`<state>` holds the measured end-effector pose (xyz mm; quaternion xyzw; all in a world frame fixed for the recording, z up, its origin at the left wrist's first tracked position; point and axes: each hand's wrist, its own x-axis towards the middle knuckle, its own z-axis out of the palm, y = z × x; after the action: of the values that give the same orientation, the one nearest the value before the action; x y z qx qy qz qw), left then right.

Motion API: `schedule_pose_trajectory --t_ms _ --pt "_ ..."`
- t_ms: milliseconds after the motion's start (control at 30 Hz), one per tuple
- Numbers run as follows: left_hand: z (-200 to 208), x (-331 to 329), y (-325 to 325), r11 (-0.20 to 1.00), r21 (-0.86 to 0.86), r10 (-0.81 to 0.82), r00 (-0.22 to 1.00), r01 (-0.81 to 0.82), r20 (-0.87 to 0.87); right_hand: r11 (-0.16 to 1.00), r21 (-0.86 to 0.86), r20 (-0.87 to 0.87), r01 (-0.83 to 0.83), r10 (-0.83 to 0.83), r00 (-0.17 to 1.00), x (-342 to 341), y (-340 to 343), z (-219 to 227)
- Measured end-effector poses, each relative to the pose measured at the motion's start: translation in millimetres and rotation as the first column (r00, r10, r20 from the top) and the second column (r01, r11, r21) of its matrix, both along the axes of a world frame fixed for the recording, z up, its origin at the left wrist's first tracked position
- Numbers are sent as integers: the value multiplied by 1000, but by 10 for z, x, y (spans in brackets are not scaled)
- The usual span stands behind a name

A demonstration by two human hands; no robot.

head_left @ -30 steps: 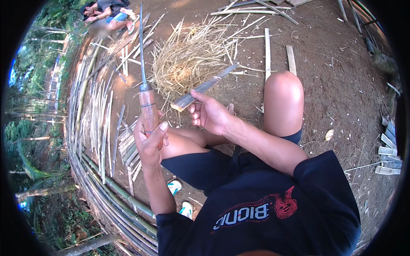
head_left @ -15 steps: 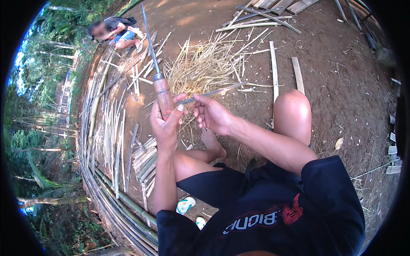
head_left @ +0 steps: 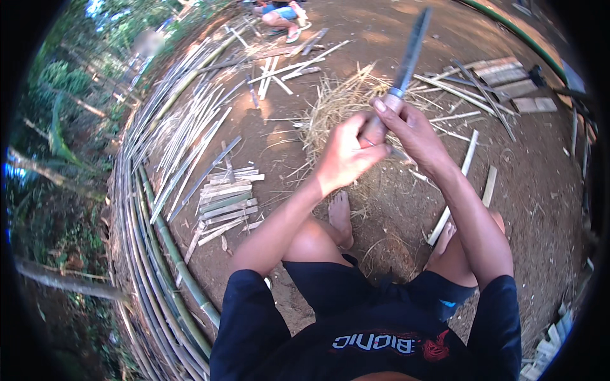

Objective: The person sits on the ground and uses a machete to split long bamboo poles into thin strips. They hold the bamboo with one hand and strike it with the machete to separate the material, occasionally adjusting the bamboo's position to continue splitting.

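Observation:
A long-bladed knife (head_left: 414,54) with a wooden handle points up and away in front of me. My left hand (head_left: 348,152) is closed around the lower part of the handle. My right hand (head_left: 416,133) is closed on its upper end, the thumb lying near the collar where the blade starts. A thin strip partly shows below my hands; I cannot tell which hand has it. Behind them, a heap of pale shavings (head_left: 337,105) lies on the ground.
Short split bamboo pieces (head_left: 229,202) are stacked to the left, beside long bamboo poles (head_left: 168,235). Boards (head_left: 508,79) lie at the far right. Two flat slats (head_left: 454,190) rest by my right leg. Another person (head_left: 279,19) squats at the far edge.
Both hands and the knife have moved right in the view, which has itself turned. The right hand has come onto the knife handle. The blade now leans right rather than left.

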<state>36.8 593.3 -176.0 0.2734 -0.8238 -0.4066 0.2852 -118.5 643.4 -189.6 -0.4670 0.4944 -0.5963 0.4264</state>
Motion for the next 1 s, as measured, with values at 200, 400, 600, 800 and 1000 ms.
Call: schedule_pose_trajectory --t_ms 200,400,600,800,1000 --pt "-81 111 -203 973 195 -77 968 126 -241 994 -27 404 109 -88 911 -37 -142 -174" --pt "-538 233 -583 874 282 461 859 -396 -222 945 -39 561 324 -247 790 -719 -38 -290" --pt "-685 172 -974 698 610 623 738 -375 -259 855 -54 653 515 -360 666 -1268 98 -313" --pt "-826 -68 -1126 693 645 665 631 -322 -399 796 -64 775 601 -340 533 -1400 74 -392" --pt "166 -590 -1027 891 387 449 585 -237 -676 729 -16 759 684 -437 483 -1373 146 -224"
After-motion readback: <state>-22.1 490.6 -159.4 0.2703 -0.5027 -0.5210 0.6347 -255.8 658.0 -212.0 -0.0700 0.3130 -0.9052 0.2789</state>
